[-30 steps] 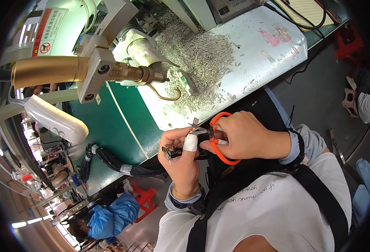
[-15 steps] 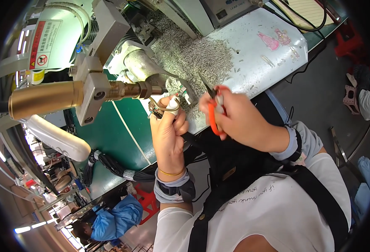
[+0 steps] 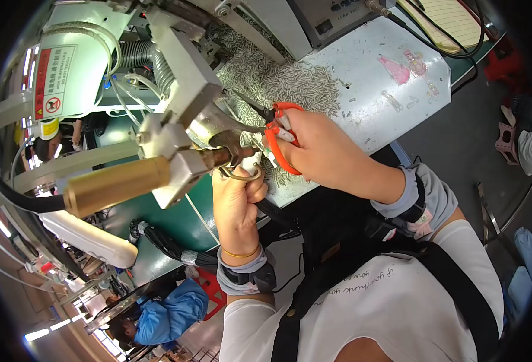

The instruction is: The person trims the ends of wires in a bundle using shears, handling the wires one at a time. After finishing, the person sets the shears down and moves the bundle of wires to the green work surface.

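Observation:
My right hand [image 3: 317, 145] is closed around scissors [image 3: 277, 130] with red handles, some grey-white wrapping on them and dark pointed blades spread apart. Below the blades, my left hand [image 3: 235, 199] pinches a short grey cable [image 3: 248, 175] that loops over the thumb, where a white wrap shows. The cable's far end is hidden behind the machine's tip. A brass-coloured cylinder [image 3: 118, 187] in a metal clamp reaches from the left almost to my left fingers. Behind the hands, a curved metal nozzle [image 3: 214, 123] hangs over a heap of small silvery pins [image 3: 302, 84].
A grey control box [image 3: 338, 21] stands at the back, beside a lined notepad [image 3: 441, 24]. The pale sheet [image 3: 404, 99] under the pins carries pink stickers. Bundled black cables [image 3: 169, 244] lie on the green tabletop at left. A person in blue [image 3: 172, 311] sits beyond.
The scissors have moved left and their blades have spread. The brass cylinder and its clamp have shifted right and down in view, covering part of what my left hand holds.

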Action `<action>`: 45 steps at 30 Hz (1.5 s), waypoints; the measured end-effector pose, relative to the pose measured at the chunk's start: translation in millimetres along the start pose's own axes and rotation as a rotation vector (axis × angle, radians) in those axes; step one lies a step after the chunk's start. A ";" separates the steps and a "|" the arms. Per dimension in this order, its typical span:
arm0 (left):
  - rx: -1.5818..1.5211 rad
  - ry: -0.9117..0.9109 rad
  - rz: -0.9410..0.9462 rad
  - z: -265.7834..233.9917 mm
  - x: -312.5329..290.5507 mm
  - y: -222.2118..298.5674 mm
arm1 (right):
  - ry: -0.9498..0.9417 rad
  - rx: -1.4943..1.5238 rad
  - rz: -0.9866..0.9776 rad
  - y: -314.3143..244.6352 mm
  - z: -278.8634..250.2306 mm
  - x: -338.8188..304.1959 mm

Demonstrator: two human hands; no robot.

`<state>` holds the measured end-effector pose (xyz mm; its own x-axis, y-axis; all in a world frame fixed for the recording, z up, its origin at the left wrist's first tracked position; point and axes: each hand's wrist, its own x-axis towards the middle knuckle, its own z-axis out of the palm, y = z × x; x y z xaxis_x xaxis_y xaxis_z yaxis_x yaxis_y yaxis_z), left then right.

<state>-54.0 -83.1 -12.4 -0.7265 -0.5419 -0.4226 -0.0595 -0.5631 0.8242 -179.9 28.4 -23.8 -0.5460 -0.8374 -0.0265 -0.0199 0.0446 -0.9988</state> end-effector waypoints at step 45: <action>0.410 0.189 0.377 25.3 -88.2 -35.5 | 0.078 -0.584 -0.835 7.3 -0.2 -73.7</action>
<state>-5.1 0.4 5.1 -0.6163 -0.7811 -0.1005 -0.1076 -0.0429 0.9933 -139.9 90.6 -29.1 -0.2231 -0.6862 0.6924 -0.8130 -0.2608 -0.5205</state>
